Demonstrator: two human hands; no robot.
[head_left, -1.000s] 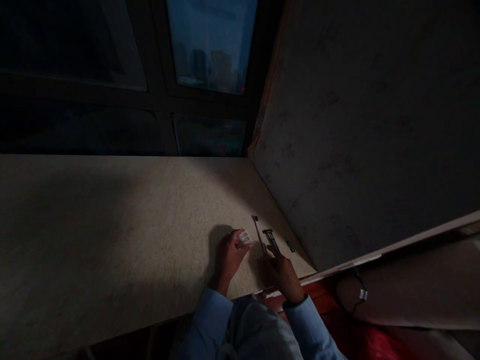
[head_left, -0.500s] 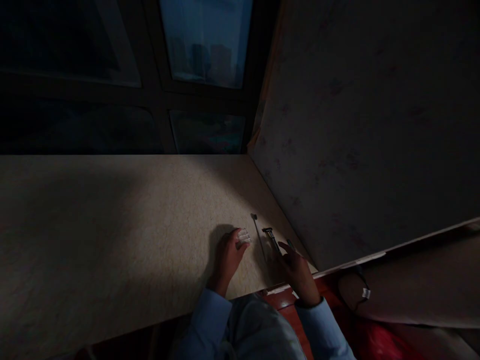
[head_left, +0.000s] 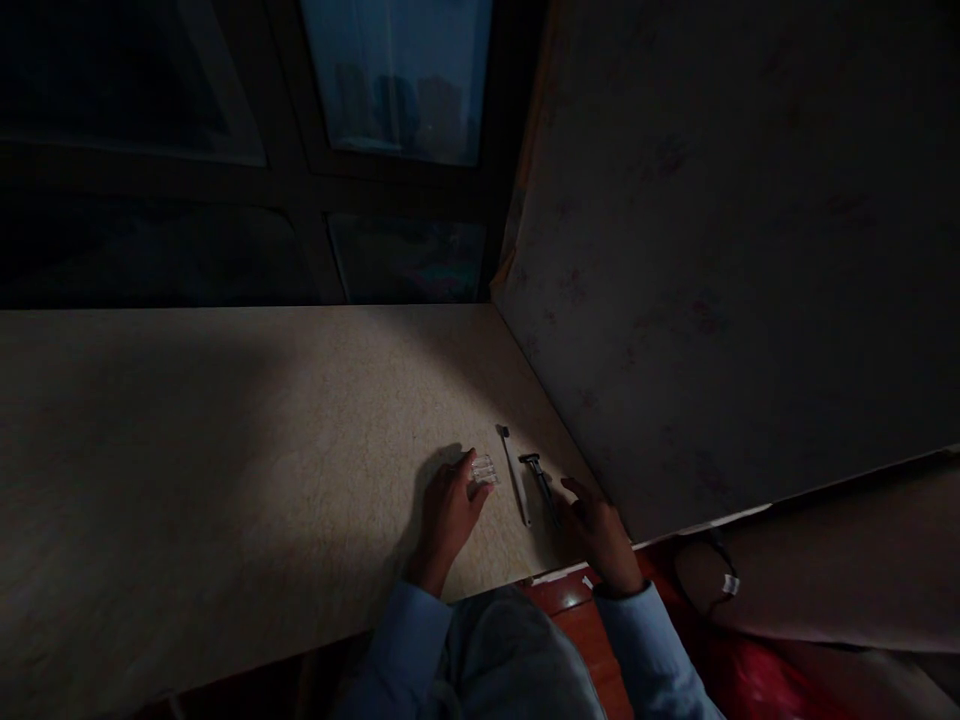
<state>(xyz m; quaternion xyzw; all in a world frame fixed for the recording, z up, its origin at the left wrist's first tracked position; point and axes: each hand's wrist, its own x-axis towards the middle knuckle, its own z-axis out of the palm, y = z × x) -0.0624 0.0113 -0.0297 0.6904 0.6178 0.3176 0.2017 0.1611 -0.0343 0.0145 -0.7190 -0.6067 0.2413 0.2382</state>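
Observation:
My left hand [head_left: 448, 508] is closed on a small clear ribbed holder [head_left: 485, 470], its thumb and fingers on either side of it at the tabletop. To the right of that holder lies a toothbrush [head_left: 515, 478] with a dark head and a pale handle. Beside the toothbrush is a dark razor [head_left: 537, 474], its head pointing away from me. My right hand [head_left: 596, 532] hovers over or rests by the razor's handle end, fingers bent and apart. What lies under its palm is hidden.
The pale tabletop [head_left: 300, 450] runs far to the left, up to dark window frames [head_left: 289, 180]. A patterned wall panel [head_left: 712, 300] bounds it on the right. Below the front edge are a reddish floor [head_left: 592, 640] and a dark cable [head_left: 712, 600].
My right hand has drawn slightly away from the razor, and more of the toothbrush handle shows. A small greenish thing beyond that hand is no longer visible. My left hand keeps the holder.

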